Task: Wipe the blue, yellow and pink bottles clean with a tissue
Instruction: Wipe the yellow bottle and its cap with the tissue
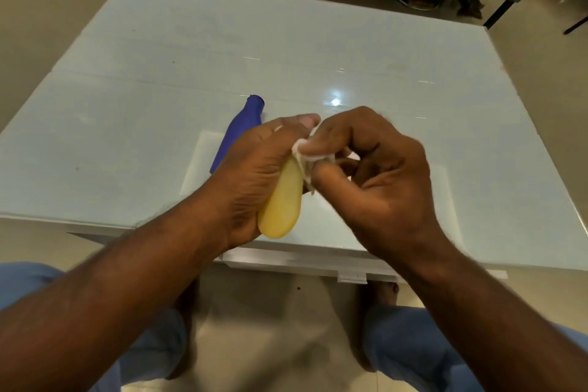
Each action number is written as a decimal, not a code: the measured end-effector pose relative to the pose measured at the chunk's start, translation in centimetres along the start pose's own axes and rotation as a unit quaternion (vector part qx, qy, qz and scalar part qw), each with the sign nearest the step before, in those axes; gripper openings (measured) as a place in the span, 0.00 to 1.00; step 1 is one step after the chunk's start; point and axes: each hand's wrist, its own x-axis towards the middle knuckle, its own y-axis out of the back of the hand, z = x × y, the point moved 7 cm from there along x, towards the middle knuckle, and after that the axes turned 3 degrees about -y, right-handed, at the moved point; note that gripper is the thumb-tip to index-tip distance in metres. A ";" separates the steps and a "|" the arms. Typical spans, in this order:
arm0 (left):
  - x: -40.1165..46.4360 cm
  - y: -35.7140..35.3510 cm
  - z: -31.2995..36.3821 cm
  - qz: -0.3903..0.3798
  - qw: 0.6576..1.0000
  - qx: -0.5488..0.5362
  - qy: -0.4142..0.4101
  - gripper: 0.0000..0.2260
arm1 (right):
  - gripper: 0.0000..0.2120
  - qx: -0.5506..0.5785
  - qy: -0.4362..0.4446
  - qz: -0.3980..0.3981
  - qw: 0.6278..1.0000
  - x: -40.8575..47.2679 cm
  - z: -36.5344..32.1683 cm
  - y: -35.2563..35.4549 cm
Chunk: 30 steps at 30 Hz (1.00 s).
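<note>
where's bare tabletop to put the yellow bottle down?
Free: the table beyond both hands, the right side past the right hand, and the left side beyond the blue bottle. Crowded: near-centre, where the left hand holds the yellow bottle against the tissue.

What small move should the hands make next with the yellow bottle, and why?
Probably slide the tissue down the yellow bottle toward its base. The right hand presses the tissue only at the upper end, while the left hand grips the bottle; the lower part shows bare. The blue bottle lies on the table.
</note>
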 end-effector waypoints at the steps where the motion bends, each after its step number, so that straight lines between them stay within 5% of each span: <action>1: -0.1 -0.3 -0.2 -0.008 1.000 0.014 -0.008 0.14 | 0.06 -0.002 -0.008 0.016 1.000 0.2 0.3 0.5; 3: -0.3 -0.4 -0.1 0.002 0.999 0.027 -0.021 0.20 | 0.06 -0.012 -0.012 0.017 1.000 0.3 0.7 0.4; 5: 0.1 0.3 0.2 0.031 0.998 0.029 -0.037 0.11 | 0.07 -0.029 0.006 -0.024 0.999 -0.2 0.3 -0.4; 9: 0.4 1.4 0.5 0.060 0.997 0.036 -0.027 0.12 | 0.06 -0.066 0.044 -0.110 0.991 -0.9 -0.7 -2.0; 15: -0.3 -0.4 -0.4 0.001 0.998 0.050 -0.025 0.17 | 0.05 -0.063 -0.026 0.006 0.998 0.5 1.3 0.6; 17: 0.0 0.2 0.1 0.038 0.998 0.027 -0.029 0.10 | 0.08 -0.050 -0.025 -0.012 0.998 0.2 1.1 0.2; 21: 0.1 1.0 0.8 0.064 0.997 -0.019 -0.022 0.12 | 0.09 -0.048 0.002 -0.096 0.994 -0.7 0.1 -1.2; 25: -0.3 0.7 0.4 0.056 0.995 0.069 -0.047 0.12 | 0.09 -0.038 -0.038 -0.013 0.998 0.1 1.1 0.3; 30: -0.4 0.5 0.0 0.050 0.993 -0.097 0.031 0.19 | 0.09 -0.022 -0.090 0.012 0.996 0.2 2.1 0.8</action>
